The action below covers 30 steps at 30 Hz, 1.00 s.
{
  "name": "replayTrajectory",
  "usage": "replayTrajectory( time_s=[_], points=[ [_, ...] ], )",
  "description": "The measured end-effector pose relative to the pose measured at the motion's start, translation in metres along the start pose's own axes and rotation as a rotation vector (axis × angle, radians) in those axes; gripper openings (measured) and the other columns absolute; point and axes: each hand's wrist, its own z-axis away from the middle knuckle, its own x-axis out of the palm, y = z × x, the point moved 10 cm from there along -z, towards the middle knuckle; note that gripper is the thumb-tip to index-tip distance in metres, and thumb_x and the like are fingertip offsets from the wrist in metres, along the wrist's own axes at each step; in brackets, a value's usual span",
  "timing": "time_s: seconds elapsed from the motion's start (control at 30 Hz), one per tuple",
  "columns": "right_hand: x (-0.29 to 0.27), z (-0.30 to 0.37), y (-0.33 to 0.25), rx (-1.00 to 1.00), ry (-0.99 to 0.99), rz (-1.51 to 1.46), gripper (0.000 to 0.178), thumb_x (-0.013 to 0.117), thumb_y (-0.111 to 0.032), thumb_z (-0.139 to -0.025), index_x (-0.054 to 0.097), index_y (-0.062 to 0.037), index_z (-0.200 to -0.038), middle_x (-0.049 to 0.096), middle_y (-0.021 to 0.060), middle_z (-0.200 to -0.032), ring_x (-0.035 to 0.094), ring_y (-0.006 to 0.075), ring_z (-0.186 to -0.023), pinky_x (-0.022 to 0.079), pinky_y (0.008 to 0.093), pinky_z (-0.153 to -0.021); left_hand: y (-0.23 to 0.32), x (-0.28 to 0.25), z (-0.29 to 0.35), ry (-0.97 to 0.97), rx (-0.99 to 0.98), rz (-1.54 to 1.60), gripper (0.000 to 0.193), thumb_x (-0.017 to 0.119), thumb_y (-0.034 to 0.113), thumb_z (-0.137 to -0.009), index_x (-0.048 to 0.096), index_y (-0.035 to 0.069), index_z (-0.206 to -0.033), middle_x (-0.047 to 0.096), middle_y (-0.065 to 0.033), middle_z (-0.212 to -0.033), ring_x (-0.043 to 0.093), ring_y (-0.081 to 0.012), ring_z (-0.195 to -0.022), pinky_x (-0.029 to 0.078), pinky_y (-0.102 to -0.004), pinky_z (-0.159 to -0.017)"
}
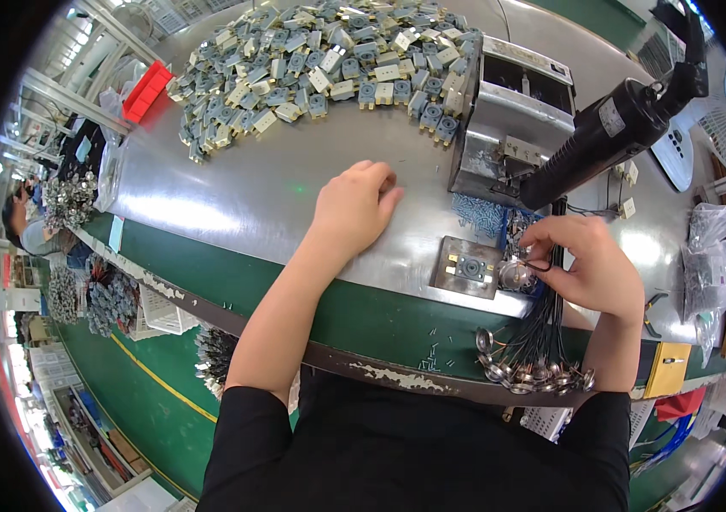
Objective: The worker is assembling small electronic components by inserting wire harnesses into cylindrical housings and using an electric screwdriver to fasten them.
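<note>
My left hand (353, 203) rests on the metal tabletop, fingers loosely curled and thumb apart, with nothing visible in it. My right hand (589, 260) pinches a thin black wire (539, 266) beside a round metal part (516, 275), over a small blue tray (536, 290). Below that hand, a bundle of black wires (546, 328) runs toward the table's front edge and ends in several shiny round metal cups (534, 374). Left of the tray, a metal fixture block (453, 282) carries a grey part with brass-coloured terminals (470, 268).
Small blue screws (480, 213) lie behind the fixture. A metal machine (508, 128) and a thick black cylinder (602, 136) stand at the right. Grey and cream parts (320, 64) are heaped at the back, near a red bin (148, 90). Loose screws (433, 360) lie on the green edge strip.
</note>
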Motion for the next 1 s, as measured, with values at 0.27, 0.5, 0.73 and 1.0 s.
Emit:
replayTrajectory(
  time_s=[0.27,0.5,0.73,1.0],
  points=[
    [0.0,0.0,-0.003,-0.033,-0.052,0.038,0.027,0.069,0.005,-0.07,0.074,0.0003,-0.096,0.068,0.0106,-0.079,0.066,0.0279,-0.072,0.053,0.037,-0.066,0.006,0.015,-0.01,-0.249,-0.067,-0.019,0.032,0.073,0.022,-0.089,0.064,0.005,-0.115,0.068,-0.0136,-0.103,0.068,-0.0349,-0.09,0.054,-0.0456,-0.08],
    [0.001,-0.001,-0.004,-0.003,-0.055,0.017,0.028,0.069,0.006,-0.07,0.074,0.0004,-0.096,0.068,0.0111,-0.079,0.066,0.0281,-0.072,0.053,0.0372,-0.067,-0.002,0.009,-0.062,0.007,0.06,-0.089,0.035,0.072,0.026,-0.092,0.067,0.009,-0.122,0.067,-0.0091,-0.121,0.069,-0.0335,-0.106,0.055,-0.0441,-0.088],
    [0.004,-0.004,-0.007,-0.045,-0.099,0.023,0.027,0.066,0.008,-0.072,0.072,0.003,-0.099,0.066,0.0132,-0.082,0.065,0.0317,-0.076,0.053,0.0387,-0.069,-0.002,0.041,-0.09,-0.151,0.044,-0.102,0.025,0.071,0.029,-0.093,0.074,0.011,-0.11,0.066,-0.006,-0.123,0.068,-0.0335,-0.107,0.055,-0.0451,-0.089],
    [0.003,-0.003,-0.005,-0.066,-0.081,0.004,0.02,0.073,0.006,-0.071,0.073,0.0028,-0.091,0.068,0.0151,-0.081,0.067,0.0309,-0.073,0.052,0.0382,-0.064,-0.005,0.015,-0.059,-0.221,-0.162,0.76,0.018,0.066,0.016,-0.101,0.065,0.002,-0.112,0.073,-0.0129,-0.106,0.072,-0.018,-0.083,0.057,-0.0324,-0.073]
  ],
)
